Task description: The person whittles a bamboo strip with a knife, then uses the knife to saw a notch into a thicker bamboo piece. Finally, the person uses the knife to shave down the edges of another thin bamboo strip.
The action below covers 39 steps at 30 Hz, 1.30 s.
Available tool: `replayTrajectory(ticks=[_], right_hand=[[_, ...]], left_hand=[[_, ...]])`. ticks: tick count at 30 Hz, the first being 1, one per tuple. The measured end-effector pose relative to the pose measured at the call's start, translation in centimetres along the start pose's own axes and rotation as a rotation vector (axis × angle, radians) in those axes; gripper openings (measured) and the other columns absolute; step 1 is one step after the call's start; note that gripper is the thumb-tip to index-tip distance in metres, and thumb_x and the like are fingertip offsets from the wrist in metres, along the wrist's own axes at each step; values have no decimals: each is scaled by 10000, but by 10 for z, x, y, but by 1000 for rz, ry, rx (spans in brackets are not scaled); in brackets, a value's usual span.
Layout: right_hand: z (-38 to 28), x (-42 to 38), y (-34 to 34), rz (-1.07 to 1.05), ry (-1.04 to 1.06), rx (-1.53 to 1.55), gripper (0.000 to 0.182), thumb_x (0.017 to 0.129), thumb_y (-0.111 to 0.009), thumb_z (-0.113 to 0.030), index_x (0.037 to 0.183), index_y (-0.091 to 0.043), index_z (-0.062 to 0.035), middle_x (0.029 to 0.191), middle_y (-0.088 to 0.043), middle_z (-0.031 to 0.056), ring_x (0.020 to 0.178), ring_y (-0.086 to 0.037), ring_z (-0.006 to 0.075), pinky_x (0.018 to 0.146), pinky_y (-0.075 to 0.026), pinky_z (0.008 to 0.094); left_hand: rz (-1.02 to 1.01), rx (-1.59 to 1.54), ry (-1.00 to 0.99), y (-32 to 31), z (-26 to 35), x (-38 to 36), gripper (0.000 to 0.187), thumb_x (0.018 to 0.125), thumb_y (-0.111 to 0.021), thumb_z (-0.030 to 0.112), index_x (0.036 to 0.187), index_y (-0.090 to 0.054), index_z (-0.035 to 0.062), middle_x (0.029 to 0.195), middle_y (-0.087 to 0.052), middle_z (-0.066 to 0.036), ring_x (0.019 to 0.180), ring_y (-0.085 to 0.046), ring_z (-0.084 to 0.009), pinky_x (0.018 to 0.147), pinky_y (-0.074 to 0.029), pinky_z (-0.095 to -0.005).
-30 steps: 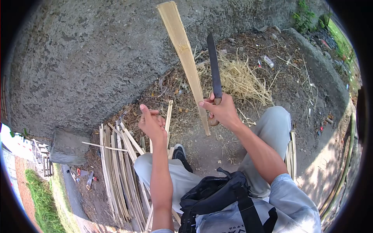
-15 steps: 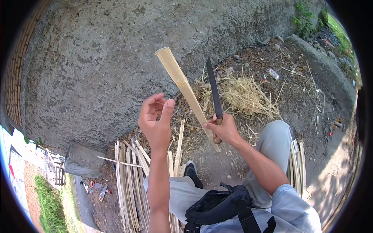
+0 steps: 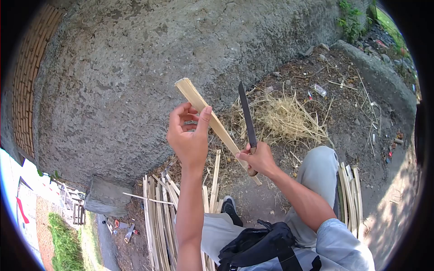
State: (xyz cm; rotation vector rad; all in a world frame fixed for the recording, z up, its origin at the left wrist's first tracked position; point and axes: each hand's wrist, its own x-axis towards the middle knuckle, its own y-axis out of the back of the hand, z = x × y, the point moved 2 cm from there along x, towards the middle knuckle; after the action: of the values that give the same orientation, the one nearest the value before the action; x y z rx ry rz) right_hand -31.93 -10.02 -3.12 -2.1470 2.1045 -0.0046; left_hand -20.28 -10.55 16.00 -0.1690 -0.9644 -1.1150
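Note:
A pale split bamboo strip (image 3: 220, 130) slants across the middle, its wide end up and left. My right hand (image 3: 260, 159) is closed around the wooden handle of a long dark-bladed knife (image 3: 247, 113), the blade pointing up. The same hand pinches the lower part of the strip against the handle. My left hand (image 3: 187, 135) is at the strip's upper half, its thumb over the front face and curled fingers at the left edge, partly hidden behind it. The grip there looks loose.
Bundles of bamboo strips (image 3: 156, 226) lie by my left leg, with more strips (image 3: 348, 194) beyond my right knee. A heap of shavings (image 3: 289, 117) sits before a rough grey wall (image 3: 135, 90). A black bag (image 3: 257, 244) rests on my lap.
My left hand has moved up and right onto the bamboo strip, thumb now across it. The strip's upper end sits lower. My right hand keeps the knife and strip; the view has shifted slightly.

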Motion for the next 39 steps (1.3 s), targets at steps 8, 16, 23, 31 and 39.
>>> replayTrajectory(ticks=[8, 16, 23, 31, 39], right_hand=[[-10, -5, 2, -5, -21, 34, 325, 761, -781, -97, 772, -458, -62, 770, -687, 109, 495, -607, 125, 401, -468, 274], [-9, -8, 2, -6, 6, 27, 343, 734, -804, -89, 769, -463, -67, 744, -681, 110, 498, -613, 125, 390, -461, 270], [-3, -4, 0, -2, -20, -13, 361, 699, -833, -115, 770, -484, -61, 744, -683, 116, 610, -649, 132, 498, -498, 286], [5, 0, -4, -16, 34, -9, 339, 760, -781, -80, 799, -444, -62, 764, -674, 111, 505, -610, 125, 390, -471, 287], [1, -1, -5, -16, -3, 38, 288, 790, -751, -83, 799, -465, -54, 737, -657, 91, 494, -597, 119, 399, -461, 277]], left_hand=[[-25, -17, -5, -2, 3, 5, 312, 818, -749, 178, 1024, -614, -14, 861, -643, -59, 718, -598, -111, 609, -482, -245], [-73, -101, 20, 2, -2, 7, 252, 838, -713, 127, 1019, -650, -37, 852, -671, -65, 702, -598, -89, 626, -486, -243], [-105, -169, 93, 9, 3, 9, 218, 826, -713, 76, 997, -660, -47, 852, -676, -66, 698, -594, -84, 638, -480, -231], [-97, -134, 146, 10, 4, 9, 265, 822, -735, 95, 1009, -616, -50, 847, -663, -75, 678, -587, -71, 584, -458, -207], [-63, -193, 109, 4, -7, 6, 331, 818, -754, 127, 1034, -578, -51, 878, -638, -86, 688, -589, -78, 577, -468, -209]])
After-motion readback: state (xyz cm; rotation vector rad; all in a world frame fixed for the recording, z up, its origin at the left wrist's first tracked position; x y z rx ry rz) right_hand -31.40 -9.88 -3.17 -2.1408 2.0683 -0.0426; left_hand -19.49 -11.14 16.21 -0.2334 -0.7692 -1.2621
